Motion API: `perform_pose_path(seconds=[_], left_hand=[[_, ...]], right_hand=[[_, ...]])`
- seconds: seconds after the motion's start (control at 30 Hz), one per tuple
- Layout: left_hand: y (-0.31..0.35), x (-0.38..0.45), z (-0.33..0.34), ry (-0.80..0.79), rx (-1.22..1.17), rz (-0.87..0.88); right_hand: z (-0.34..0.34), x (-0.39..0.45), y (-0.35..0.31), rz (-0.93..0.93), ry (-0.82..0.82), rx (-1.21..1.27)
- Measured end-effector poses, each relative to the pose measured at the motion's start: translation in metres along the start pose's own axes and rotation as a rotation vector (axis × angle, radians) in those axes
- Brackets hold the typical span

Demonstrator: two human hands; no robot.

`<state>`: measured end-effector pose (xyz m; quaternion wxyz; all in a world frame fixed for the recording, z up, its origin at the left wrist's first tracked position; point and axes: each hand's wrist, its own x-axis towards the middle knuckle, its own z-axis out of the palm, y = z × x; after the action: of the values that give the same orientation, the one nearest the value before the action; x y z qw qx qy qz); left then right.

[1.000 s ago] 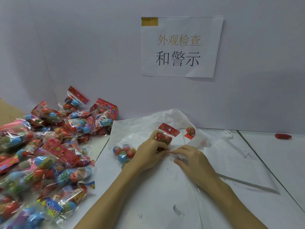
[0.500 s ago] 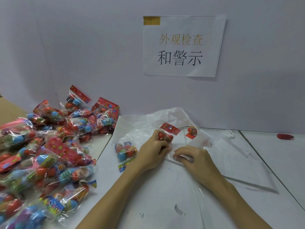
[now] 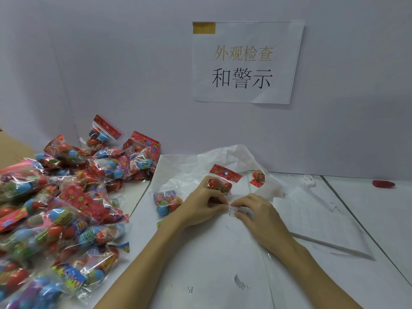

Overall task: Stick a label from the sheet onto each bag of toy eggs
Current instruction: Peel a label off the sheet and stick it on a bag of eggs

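My left hand (image 3: 204, 202) and my right hand (image 3: 256, 211) meet at the table's middle over a white label sheet (image 3: 211, 253). Between their fingertips is a small printed label (image 3: 239, 211): the right hand pinches it and the left fingers curl onto its left edge. Just behind the left hand lies a bag of toy eggs (image 3: 221, 181) with a red header card. Another bag of eggs (image 3: 167, 200) lies to the left of that wrist. A big pile of egg bags (image 3: 66, 197) fills the left side.
A crumpled white plastic bag (image 3: 223, 159) lies against the back wall with a loose egg (image 3: 258, 175) on it. More white sheets (image 3: 316, 219) lie at the right. A red object (image 3: 383, 184) sits far right. A paper sign (image 3: 245, 61) hangs on the wall.
The label has come up off the sheet between my fingertips, and both hands have shifted slightly towards me. The egg bags have not moved.
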<state>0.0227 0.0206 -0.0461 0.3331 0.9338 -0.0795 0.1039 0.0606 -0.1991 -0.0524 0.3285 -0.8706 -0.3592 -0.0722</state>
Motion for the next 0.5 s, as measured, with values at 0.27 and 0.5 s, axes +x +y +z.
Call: perform_pose_path(seconds=[0.27,0.5], left_hand=[[0.000,0.004,0.002,0.001,-0.003,-0.013],[0.000,0.004,0.003,-0.002,-0.018,-0.032]], right_hand=[[-0.014,-0.002,0.008,0.055,0.008,0.240],[-0.008,0.000,0.007,0.043,-0.032,0.159]])
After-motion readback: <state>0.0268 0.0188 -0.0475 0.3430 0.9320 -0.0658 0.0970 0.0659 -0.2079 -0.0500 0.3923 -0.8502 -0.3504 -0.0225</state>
